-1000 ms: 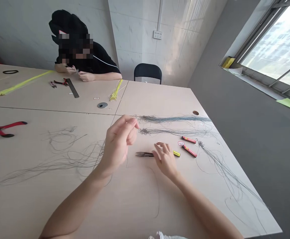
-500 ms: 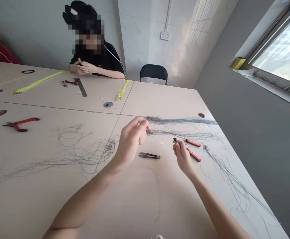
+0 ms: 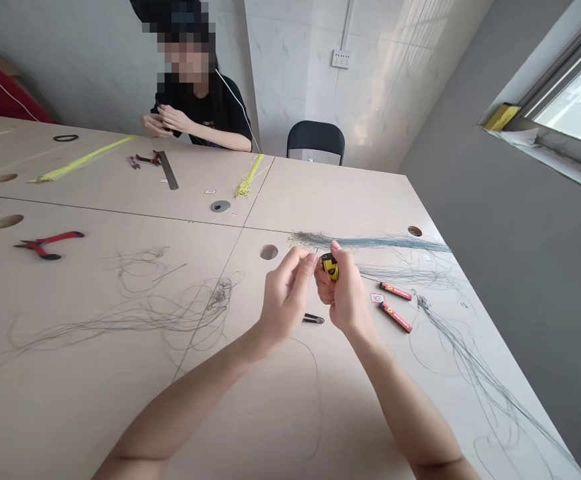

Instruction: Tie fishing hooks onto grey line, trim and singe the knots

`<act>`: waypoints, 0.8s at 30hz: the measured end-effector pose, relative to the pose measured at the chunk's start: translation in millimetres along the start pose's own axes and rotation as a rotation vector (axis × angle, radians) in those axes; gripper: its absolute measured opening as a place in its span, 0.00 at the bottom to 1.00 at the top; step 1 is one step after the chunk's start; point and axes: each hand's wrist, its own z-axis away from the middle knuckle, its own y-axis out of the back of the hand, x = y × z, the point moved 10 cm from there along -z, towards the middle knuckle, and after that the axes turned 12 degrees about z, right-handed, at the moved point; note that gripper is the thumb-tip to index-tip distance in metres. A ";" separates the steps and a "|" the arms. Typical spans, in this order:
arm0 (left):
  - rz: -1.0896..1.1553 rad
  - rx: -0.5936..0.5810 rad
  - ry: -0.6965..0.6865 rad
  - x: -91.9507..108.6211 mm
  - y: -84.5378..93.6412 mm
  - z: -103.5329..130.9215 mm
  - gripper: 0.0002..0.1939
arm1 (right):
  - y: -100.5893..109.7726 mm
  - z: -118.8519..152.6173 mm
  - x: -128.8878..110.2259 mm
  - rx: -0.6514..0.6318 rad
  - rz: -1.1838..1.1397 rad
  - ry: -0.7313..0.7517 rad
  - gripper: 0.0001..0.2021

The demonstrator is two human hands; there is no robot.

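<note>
My right hand [image 3: 343, 287] is closed around a yellow-and-black lighter [image 3: 330, 267], thumb on its top, held upright above the table. Close beside it, my left hand [image 3: 288, 290] pinches a thin thread [image 3: 316, 252]; only a tiny dark end shows past the fingertips. Below the hands lie thread snips [image 3: 314, 319], partly hidden by my left hand. Two red lighters [image 3: 395, 291] rest right of my right hand, near a small printed label [image 3: 377, 298]. Behind my hands, bundles of grey-blue thread [image 3: 395, 243] stretch to the right.
More loose thread [image 3: 135, 323] spreads on the left, with red-handled pliers [image 3: 48, 245] beyond. Another thread bundle [image 3: 460, 353] runs along the right edge. Across the table [image 3: 210, 413] a person [image 3: 205, 120] sits near yellow thread bundles [image 3: 85, 159] and a metal ruler [image 3: 168, 171].
My right hand has moved left and turned the lighter upright beside my left fingertips. My left hand has come slightly right and lower. The view has shifted a little.
</note>
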 end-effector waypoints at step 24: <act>0.027 0.017 0.063 -19.5 0.2 2.0 0.19 | 3.6 -3.3 0.9 0.059 0.016 -0.018 0.21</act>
